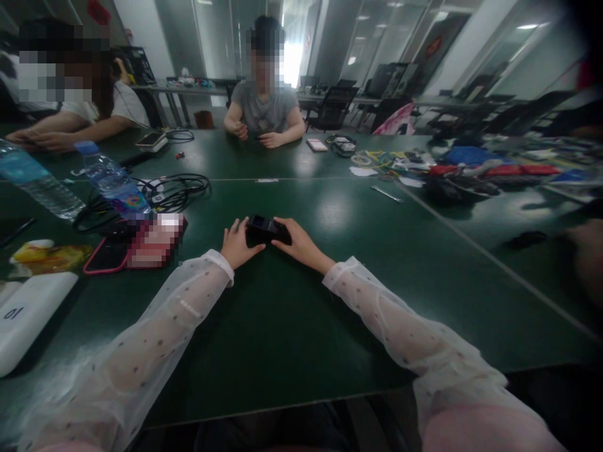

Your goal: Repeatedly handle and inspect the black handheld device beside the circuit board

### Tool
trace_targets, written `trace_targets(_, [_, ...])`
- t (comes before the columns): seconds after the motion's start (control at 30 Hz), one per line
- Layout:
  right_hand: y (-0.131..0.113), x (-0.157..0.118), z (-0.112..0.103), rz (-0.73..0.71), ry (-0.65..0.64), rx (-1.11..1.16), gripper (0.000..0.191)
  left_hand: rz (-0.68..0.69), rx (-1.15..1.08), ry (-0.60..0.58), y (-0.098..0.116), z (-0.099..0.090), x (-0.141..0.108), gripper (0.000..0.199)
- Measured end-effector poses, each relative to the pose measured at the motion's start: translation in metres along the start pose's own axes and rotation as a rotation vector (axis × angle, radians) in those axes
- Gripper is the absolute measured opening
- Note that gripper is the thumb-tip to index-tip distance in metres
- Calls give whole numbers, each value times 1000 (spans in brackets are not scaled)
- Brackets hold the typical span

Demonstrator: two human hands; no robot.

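Observation:
A small black box-shaped device (262, 228) with a little screen on its top lies at the green table's middle, between my two hands. My left hand (239, 243) holds its left end, thumb along the near side and fingers curled at the far left corner. My right hand (298, 242) grips the right end between thumb and fingers. The device's underside and ends are hidden by the fingers, so its exact kind cannot be told. Sheer white dotted sleeves cover both my forearms.
Left of my hands are phones (106, 254), a water bottle (113, 179), black cables (183, 191) and a white box (35, 323). A wrench (386, 194) lies to the right, before piled cables and tools (490, 169). A person (266, 110) sits opposite; others sit left.

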State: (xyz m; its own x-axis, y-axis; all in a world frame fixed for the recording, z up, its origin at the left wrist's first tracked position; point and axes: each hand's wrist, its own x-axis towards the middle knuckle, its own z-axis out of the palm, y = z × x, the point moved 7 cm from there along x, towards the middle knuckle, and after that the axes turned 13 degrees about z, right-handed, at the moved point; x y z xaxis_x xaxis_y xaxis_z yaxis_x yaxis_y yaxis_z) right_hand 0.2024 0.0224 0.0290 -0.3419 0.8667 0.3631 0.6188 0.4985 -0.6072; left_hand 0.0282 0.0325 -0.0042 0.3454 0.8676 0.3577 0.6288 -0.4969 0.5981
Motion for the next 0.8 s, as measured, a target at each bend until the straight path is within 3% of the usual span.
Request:
trace_targets(0.1, [-2,0,2,9,-12,-55,57,-11,280,-46,0,-3,-7,90])
trace_targets(0.23, [-9,-4,3,6,10,-155,58,-18,439,-138,-2,-2,-16,84])
trace_targets(0.37, [-16,-8,5,-4,22,-259,59,55,493,-163,1,-3,-19,76])
trace_targets(0.8, [-18,-8,4,-10,-21,-239,58,40,434,-131,2,-4,-19,76])
